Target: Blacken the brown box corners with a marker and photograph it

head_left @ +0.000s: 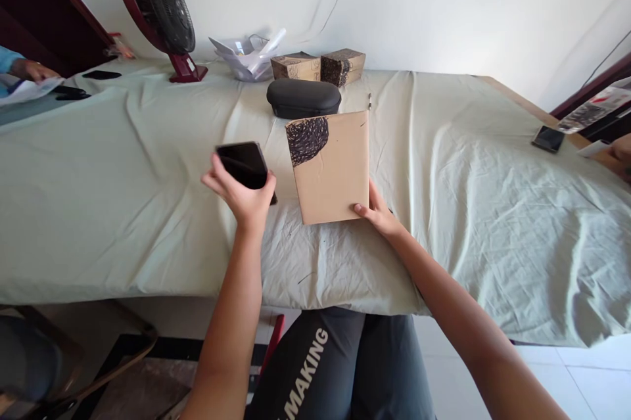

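Observation:
My left hand point(242, 193) is closed around a black phone point(244, 164), holding it a little above the pale green tablecloth point(123, 196). Just to its right stands a tan cardboard packet point(331, 167) with a black scribbled patch at its upper left corner. My right hand point(378, 213) grips that packet at its lower right corner, thumb on the front face. Behind the packet lies a black oval case point(303, 98), and a small pen point(369, 102) lies beside it.
A red table fan point(160, 9) stands at the back left. Two brown patterned boxes point(318, 67) and a crumpled white bag point(249, 55) sit by the wall. Another phone point(548, 139) lies at the right edge. Other people's hands point(29, 70) show at the far left and right.

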